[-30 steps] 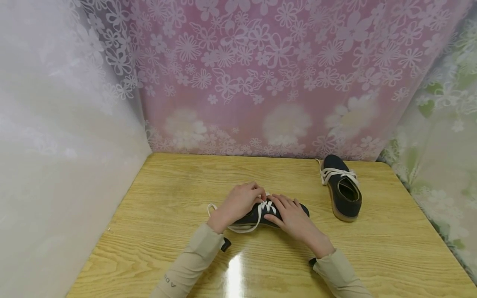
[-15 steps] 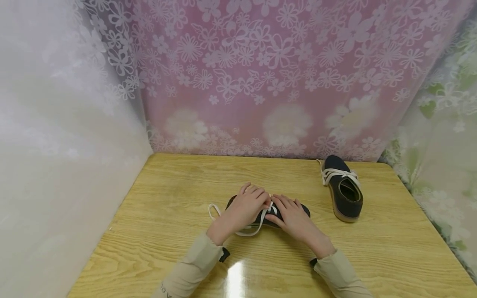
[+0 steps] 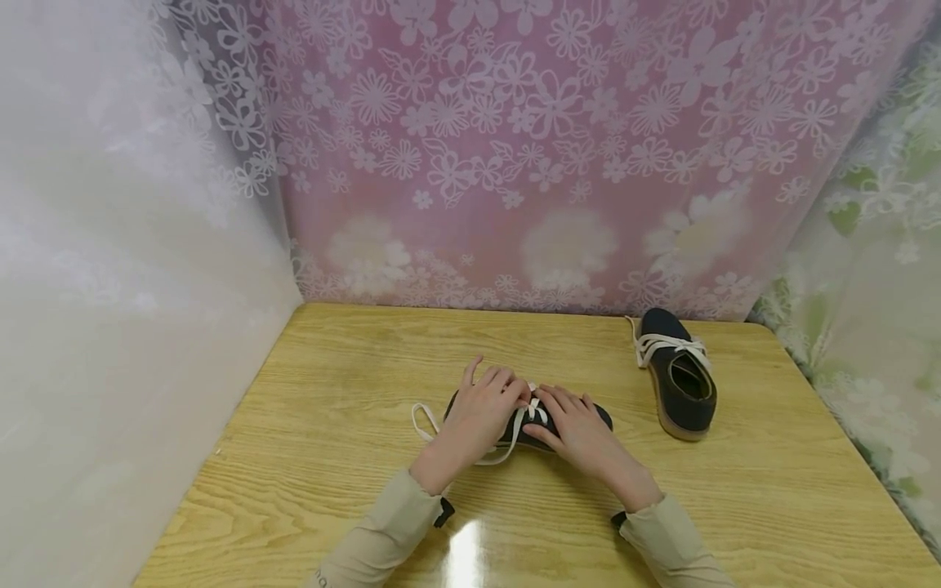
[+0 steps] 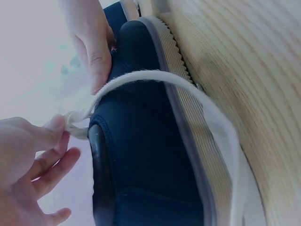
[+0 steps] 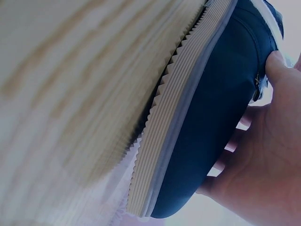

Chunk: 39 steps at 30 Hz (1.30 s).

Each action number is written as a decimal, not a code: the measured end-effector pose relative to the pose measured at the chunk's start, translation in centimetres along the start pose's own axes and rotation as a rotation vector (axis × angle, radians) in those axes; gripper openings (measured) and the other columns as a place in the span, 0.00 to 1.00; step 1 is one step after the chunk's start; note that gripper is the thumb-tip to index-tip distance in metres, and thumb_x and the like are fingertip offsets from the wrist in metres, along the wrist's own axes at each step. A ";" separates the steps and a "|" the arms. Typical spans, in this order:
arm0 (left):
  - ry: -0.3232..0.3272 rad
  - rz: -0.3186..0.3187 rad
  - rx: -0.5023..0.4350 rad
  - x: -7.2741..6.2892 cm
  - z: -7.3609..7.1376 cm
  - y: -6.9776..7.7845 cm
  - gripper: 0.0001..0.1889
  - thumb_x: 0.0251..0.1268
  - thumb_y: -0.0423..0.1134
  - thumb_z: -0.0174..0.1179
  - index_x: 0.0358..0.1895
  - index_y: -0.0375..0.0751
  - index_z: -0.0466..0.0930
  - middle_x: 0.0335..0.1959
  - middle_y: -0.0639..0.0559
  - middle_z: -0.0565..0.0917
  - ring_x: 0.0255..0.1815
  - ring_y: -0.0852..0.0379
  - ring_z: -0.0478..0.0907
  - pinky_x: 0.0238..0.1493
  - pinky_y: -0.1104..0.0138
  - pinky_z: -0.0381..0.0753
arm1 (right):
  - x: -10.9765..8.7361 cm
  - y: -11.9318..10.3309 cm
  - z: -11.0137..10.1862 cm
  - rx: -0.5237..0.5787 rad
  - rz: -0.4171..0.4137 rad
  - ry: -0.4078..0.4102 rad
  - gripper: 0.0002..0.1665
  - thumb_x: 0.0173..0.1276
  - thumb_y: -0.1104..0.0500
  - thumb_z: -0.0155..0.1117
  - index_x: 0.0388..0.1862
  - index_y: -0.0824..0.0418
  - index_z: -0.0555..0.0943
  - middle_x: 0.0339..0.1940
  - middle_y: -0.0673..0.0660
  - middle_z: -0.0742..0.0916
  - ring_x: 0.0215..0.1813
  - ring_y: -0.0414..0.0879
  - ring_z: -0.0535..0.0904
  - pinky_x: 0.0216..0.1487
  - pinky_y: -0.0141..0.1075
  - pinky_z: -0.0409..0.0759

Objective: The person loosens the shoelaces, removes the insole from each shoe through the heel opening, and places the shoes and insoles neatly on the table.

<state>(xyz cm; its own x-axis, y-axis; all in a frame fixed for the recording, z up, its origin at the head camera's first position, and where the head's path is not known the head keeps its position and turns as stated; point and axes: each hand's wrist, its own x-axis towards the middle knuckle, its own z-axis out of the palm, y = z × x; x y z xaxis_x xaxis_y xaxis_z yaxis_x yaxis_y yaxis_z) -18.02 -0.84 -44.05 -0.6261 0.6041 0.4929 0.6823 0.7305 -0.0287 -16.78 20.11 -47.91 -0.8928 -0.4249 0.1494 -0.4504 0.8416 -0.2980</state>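
Note:
A dark navy lace-up shoe (image 3: 603,416) stands sole down on the table, its toe to the right in the head view. My left hand (image 3: 474,418) pinches its white shoelace (image 4: 76,123) between thumb and forefinger above the tongue; the other fingers are spread. From there the lace arcs down over the shoe's side in the left wrist view. My right hand (image 3: 582,433) holds the front of the shoe, with the thumb (image 5: 276,68) near the lacing and the fingers laid across the top. The hands hide much of the upper in the head view.
A matching navy shoe (image 3: 684,392) with its white laces tied across stands at the back right of the wooden table (image 3: 331,384). A loop of loose lace (image 3: 421,420) lies left of the worked shoe. Floral curtains (image 3: 515,163) enclose the table's back and sides.
My left hand first shifted slightly right over the lacing, then drew back a little, its little finger lifting away. The right hand has stayed on the shoe's front.

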 end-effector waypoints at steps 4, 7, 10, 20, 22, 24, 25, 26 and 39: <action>-0.033 -0.016 -0.033 0.0 0.2 -0.2 0.03 0.76 0.45 0.58 0.43 0.53 0.78 0.45 0.60 0.83 0.55 0.59 0.81 0.73 0.44 0.64 | 0.0 0.0 0.0 0.002 0.000 0.002 0.41 0.75 0.37 0.57 0.75 0.63 0.69 0.73 0.64 0.74 0.75 0.63 0.67 0.69 0.69 0.62; -0.063 -0.032 -0.072 0.0 0.4 -0.4 0.03 0.77 0.43 0.57 0.46 0.51 0.78 0.46 0.59 0.85 0.54 0.59 0.82 0.74 0.43 0.62 | 0.0 0.0 0.0 0.007 0.004 -0.003 0.41 0.75 0.37 0.57 0.75 0.62 0.70 0.73 0.64 0.74 0.75 0.63 0.67 0.69 0.69 0.61; -0.081 -0.059 -0.131 -0.1 0.7 -0.6 0.05 0.78 0.43 0.56 0.49 0.50 0.77 0.47 0.58 0.85 0.54 0.58 0.83 0.75 0.42 0.59 | 0.0 0.0 0.0 0.012 0.008 -0.006 0.41 0.75 0.36 0.57 0.74 0.61 0.70 0.72 0.64 0.74 0.75 0.62 0.67 0.69 0.69 0.61; -0.061 -0.103 -0.235 -0.4 1.1 -1.3 0.05 0.74 0.41 0.62 0.49 0.52 0.81 0.49 0.58 0.85 0.55 0.55 0.82 0.73 0.40 0.61 | 0.1 0.1 0.3 0.013 0.019 -0.008 0.42 0.75 0.35 0.56 0.75 0.61 0.69 0.73 0.64 0.74 0.75 0.61 0.67 0.70 0.68 0.60; -0.067 -0.116 -0.225 -0.3 1.1 -1.2 0.05 0.74 0.45 0.62 0.47 0.54 0.82 0.48 0.59 0.84 0.55 0.55 0.81 0.72 0.41 0.63 | 0.1 0.1 0.3 0.009 0.019 -0.011 0.42 0.75 0.34 0.56 0.75 0.61 0.69 0.73 0.64 0.74 0.75 0.61 0.67 0.70 0.68 0.61; -0.066 -0.121 -0.221 -0.2 1.2 -1.1 0.05 0.74 0.47 0.61 0.46 0.55 0.83 0.48 0.59 0.83 0.55 0.56 0.81 0.72 0.43 0.64 | 0.1 0.1 0.3 0.008 0.019 -0.015 0.42 0.75 0.34 0.55 0.75 0.60 0.69 0.73 0.64 0.74 0.75 0.62 0.66 0.70 0.69 0.61; -0.060 -0.118 -0.222 -0.2 1.3 -1.0 0.05 0.74 0.48 0.62 0.45 0.55 0.83 0.47 0.59 0.83 0.55 0.55 0.81 0.71 0.43 0.65 | 0.1 0.1 0.2 0.009 0.020 -0.017 0.42 0.75 0.34 0.55 0.75 0.60 0.69 0.73 0.64 0.73 0.75 0.62 0.66 0.70 0.69 0.60; -0.052 -0.114 -0.223 -0.2 1.3 -1.0 0.04 0.74 0.47 0.62 0.44 0.54 0.82 0.47 0.59 0.83 0.54 0.55 0.81 0.72 0.44 0.65 | 0.1 0.1 0.2 0.008 0.017 -0.018 0.42 0.75 0.34 0.55 0.75 0.60 0.69 0.73 0.64 0.73 0.75 0.62 0.66 0.70 0.69 0.60; 0.053 -0.033 -0.375 -1.1 -0.1 -0.2 0.06 0.73 0.37 0.62 0.47 0.47 0.75 0.22 0.62 0.76 0.21 0.70 0.69 0.48 0.64 0.80 | 0.0 0.0 0.0 0.016 0.009 -0.011 0.41 0.75 0.36 0.56 0.75 0.62 0.69 0.73 0.64 0.74 0.75 0.63 0.66 0.70 0.68 0.60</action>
<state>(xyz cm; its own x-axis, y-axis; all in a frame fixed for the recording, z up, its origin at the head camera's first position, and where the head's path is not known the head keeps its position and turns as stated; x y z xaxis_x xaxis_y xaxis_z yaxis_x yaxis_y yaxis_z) -17.38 -1.71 -44.50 -0.6366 0.5578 0.5326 0.7588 0.5762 0.3036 -16.77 20.15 -47.96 -0.8965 -0.4214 0.1364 -0.4426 0.8400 -0.3139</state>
